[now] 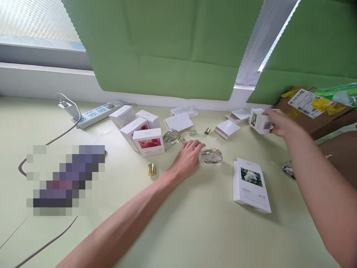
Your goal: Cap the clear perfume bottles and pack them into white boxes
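Observation:
My right hand [277, 123] grips a small white carton [259, 121] by its right end; a flower picture and a barcode show on it. My left hand [188, 158] rests low over the table, fingers stretched forward, nothing visible held in it. Just right of its fingertips lies a clear oval perfume bottle [212, 156] with a gold neck. Another perfume bottle [172, 137], greenish, lies beyond the left hand. Around them are a gold cap [151, 169], a second gold cap [207, 131] and a silver cap [192, 132]. A white-flower carton [251, 186] lies between my arms.
Several white cartons [149, 142] with red flowers stand at left, near a power strip [95, 115] and cable. Opened cartons [227, 129] lie toward the back. A bottle [288, 170] is partly behind my right arm. Cardboard boxes [312, 111] stand right. A blurred-out object [69, 178] lies left.

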Motion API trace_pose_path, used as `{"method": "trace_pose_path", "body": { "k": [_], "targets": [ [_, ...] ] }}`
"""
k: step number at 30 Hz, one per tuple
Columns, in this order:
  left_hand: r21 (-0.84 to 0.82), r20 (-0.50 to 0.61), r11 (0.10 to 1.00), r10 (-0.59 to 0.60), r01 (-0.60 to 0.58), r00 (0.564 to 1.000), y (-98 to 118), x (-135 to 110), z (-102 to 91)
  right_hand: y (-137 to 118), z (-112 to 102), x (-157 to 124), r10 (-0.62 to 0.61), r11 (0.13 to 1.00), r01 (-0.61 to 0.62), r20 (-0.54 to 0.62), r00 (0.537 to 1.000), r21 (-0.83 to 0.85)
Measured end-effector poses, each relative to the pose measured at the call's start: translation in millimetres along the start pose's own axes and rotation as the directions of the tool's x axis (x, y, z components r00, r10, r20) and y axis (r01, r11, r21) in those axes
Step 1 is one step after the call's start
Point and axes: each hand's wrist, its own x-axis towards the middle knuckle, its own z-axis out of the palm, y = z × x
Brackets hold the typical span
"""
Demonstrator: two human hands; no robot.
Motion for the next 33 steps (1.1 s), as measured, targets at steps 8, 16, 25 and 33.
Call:
{"method": "trace_pose_path", "body": {
  "k": [8, 16, 25, 33],
  "targets": [
    [0.011, -0.001, 1.000, -0.001, 0.001, 1.000, 0, 1, 0.9, -29, -37, -75, 0.092, 0.538, -0.368, 0.382, 0.920, 0.758],
    [0.012, -0.013, 1.000, 0.015, -0.015, 1.000, -2, 1, 1.5, -12, -12, -113, 0.069, 0.379, -0.345, 0.346, 0.936, 0.859],
    [0.012, -0.012, 1.000, 0.015, -0.015, 1.000, -1, 1, 1.0, -1, -1, -126, 0.159, 0.469, -0.331, 0.290, 0.944, 0.819],
    [0.006, -0.006, 1.000, 0.022, -0.022, 1.000, -1, 0, 1.9, 29, 12, -103, 0.338, 0.880, -0.189, -0.294, 0.894, 0.436]
  ]
}}
